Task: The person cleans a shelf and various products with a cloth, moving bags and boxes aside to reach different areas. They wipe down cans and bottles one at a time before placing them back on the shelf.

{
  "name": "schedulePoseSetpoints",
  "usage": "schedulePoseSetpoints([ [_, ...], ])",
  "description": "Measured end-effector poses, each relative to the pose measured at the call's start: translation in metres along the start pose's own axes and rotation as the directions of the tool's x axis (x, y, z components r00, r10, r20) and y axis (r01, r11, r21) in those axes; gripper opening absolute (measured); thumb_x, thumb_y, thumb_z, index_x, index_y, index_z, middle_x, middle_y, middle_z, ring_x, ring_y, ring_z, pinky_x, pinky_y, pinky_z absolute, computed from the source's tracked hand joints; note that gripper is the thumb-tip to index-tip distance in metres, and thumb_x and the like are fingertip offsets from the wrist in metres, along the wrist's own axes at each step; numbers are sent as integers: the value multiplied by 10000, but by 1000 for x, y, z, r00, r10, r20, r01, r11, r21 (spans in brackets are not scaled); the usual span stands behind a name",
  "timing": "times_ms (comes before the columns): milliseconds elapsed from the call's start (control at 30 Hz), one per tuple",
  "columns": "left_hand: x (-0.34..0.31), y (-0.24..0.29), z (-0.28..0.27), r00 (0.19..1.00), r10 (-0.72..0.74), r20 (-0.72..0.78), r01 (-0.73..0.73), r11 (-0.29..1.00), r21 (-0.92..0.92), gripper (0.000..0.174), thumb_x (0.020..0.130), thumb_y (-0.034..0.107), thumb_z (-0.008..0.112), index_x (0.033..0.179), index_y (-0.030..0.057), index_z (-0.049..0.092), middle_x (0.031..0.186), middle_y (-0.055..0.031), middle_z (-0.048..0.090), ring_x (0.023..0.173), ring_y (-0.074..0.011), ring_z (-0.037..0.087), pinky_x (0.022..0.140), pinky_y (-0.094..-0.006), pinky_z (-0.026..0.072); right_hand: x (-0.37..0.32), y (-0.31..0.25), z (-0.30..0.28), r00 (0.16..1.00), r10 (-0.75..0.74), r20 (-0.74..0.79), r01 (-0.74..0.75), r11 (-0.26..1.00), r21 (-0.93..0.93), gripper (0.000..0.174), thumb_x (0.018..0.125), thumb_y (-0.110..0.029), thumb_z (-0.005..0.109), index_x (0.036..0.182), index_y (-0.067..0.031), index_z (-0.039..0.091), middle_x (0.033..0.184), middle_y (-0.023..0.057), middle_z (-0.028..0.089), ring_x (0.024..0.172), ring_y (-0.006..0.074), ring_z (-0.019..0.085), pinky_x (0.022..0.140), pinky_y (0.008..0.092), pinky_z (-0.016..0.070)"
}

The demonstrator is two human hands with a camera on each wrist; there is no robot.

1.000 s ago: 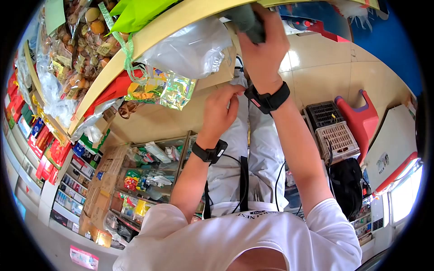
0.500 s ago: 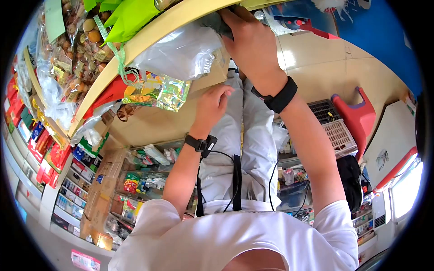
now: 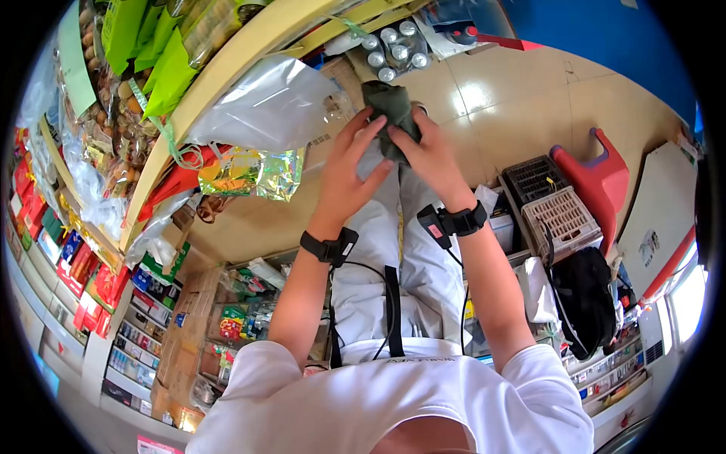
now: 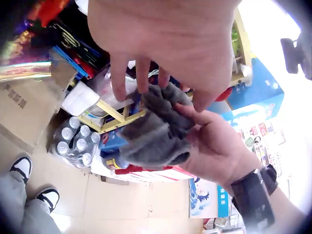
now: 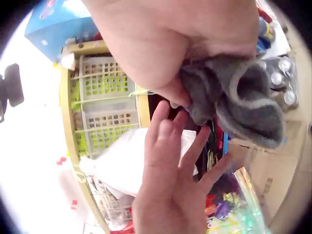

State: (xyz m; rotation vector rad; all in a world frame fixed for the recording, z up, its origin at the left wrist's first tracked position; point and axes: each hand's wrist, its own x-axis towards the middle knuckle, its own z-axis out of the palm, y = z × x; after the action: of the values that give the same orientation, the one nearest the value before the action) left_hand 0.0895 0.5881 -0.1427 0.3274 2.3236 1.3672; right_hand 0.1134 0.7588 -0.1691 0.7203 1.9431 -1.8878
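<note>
A crumpled dark grey cloth [image 3: 389,106] is between the two hands in the head view. The right hand [image 3: 435,163] grips it, thumb pressed onto the fabric; in the left wrist view the cloth [image 4: 156,131] bunches over that hand [image 4: 219,146]. The left hand [image 3: 346,170] is beside the cloth with its fingers spread. In the right wrist view the left hand's [image 5: 170,180] fingers reach toward the folded cloth [image 5: 243,97]; whether they touch it I cannot tell.
A curved yellow shelf edge [image 3: 204,87] runs along the upper left, with a clear plastic bag [image 3: 265,106] below it. Bottles [image 3: 395,49] stand beyond the hands. On the right are crates [image 3: 563,227], a red stool [image 3: 597,178] and a black bag [image 3: 582,303].
The right hand has come back from the shelf edge with the cloth, toward the body. The left hand has moved up beside it, fingers now spread. The head view has shifted.
</note>
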Motion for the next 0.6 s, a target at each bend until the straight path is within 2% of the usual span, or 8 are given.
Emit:
schedulePoseSetpoints([
  [33, 4, 0, 2, 995, 68, 72, -75, 991, 112, 620, 838, 104, 770, 1423, 154, 572, 1458, -172, 507, 1288, -394, 564, 998, -435, 533, -4, -1, 3, 997, 6, 73, -29, 946, 323, 330, 981, -232, 664, 1234, -20, 673, 1094, 84, 716, 964, 192, 663, 852, 334, 519],
  [67, 8, 0, 4, 995, 71, 75, -80, 989, 121, 620, 838, 104, 770, 1423, 154, 572, 1458, -172, 507, 1288, -394, 564, 998, -435, 533, -7, -8, 1, 982, 107, 154, -163, 891, 424, 352, 1010, -275, 645, 1212, 12, 661, 1056, 32, 678, 992, 97, 576, 856, 281, 490],
  [200, 36, -10, 5, 996, 92, -3, -90, 981, 169, 669, 805, 148, 824, 1416, 165, 552, 1370, -178, 534, 1198, -414, 598, 957, -463, 539, 7, -5, -2, 964, 146, 224, -247, 808, 536, 337, 1029, -287, 615, 1186, 6, 666, 1060, 24, 676, 987, 85, 579, 831, 268, 488],
  [300, 55, -14, 12, 994, 109, 21, -111, 969, 223, 615, 817, 183, 823, 1372, 155, 559, 1249, -164, 577, 1113, -423, 621, 887, -478, 546, 25, 2, -6, 993, 19, 115, -54, 948, 315, 421, 1033, -366, 595, 1045, 44, 689, 899, 66, 708, 831, 149, 625, 750, 337, 491],
  [333, 58, -22, 21, 998, 52, 46, -61, 976, 209, 599, 831, 206, 810, 1371, 158, 555, 1238, -158, 601, 1101, -417, 634, 871, -476, 548, 30, 6, -8, 994, 16, 105, -50, 946, 321, 421, 1033, -366, 595, 1045, 44, 689, 899, 66, 708, 831, 149, 625, 750, 337, 491],
  [400, 62, -25, 34, 996, 12, 84, -29, 978, 205, 583, 845, 230, 796, 1370, 160, 551, 1227, -151, 625, 1089, -412, 646, 854, -474, 551, 38, 14, -11, 993, 112, -48, -110, 993, 47, 502, 1026, -421, 583, 960, 66, 688, 754, 157, 676, 696, 243, 623, 684, 393, 487],
  [500, 61, -19, 53, 982, -145, 118, 105, 949, 298, 556, 843, 198, 783, 1346, 126, 559, 1222, -196, 671, 1087, -418, 666, 876, -469, 543, 36, 34, -13, 977, 28, -213, -45, 996, -77, 531, 1020, -440, 576, 926, 72, 683, 699, 214, 621, 631, 308, 595, 648, 425, 480],
  [600, 59, -23, 74, 978, -136, 155, 65, 916, 396, 537, 851, 264, 777, 1329, 135, 569, 1215, -167, 691, 1043, -418, 681, 837, -480, 552, 19, 41, -23, 962, 125, -244, -151, 984, -91, 530, 1027, -446, 569, 966, 63, 700, 746, 177, 667, 687, 268, 632, 671, 417, 488],
])
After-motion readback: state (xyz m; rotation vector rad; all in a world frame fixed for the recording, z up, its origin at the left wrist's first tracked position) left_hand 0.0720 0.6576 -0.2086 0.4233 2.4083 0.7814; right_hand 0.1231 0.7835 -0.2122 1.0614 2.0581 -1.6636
